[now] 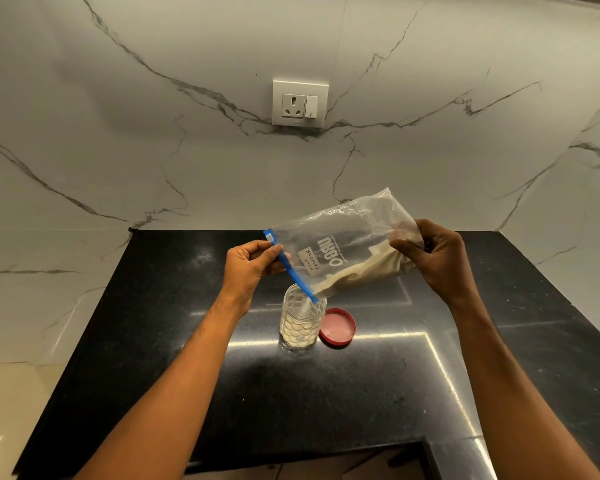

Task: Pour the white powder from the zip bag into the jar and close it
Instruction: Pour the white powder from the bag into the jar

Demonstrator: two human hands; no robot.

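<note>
We see the marble wall (118, 150) filling the top of the view, pale with grey veins, and a socket plate (300, 103) set in its middle. Below it lies the black counter (174, 341), glossy, with a bright line of reflected light running across it.

Above the counter we hold the bag (347, 247) tilted, its blue zip edge (290, 268) pointing down and left, the lower end of that edge sitting just over the mouth of the jar (300, 323). The powder (364, 271) has gathered along the bag's lower side. A small label on the bag reads "milk powder".

Our right hand (437, 258) grips the raised closed end of the bag, fingers curled round the bunched plastic. Our left hand (248, 263) pinches the zip edge near its upper end, thumb on top and fingers curled beneath.

The jar stands upright on the counter, clear with a scale pattern, open at the top and holding white powder in its lower part. The red lid (337, 327) lies flat on the counter just to the right of the jar, touching or nearly touching it; we cannot tell which.
</note>
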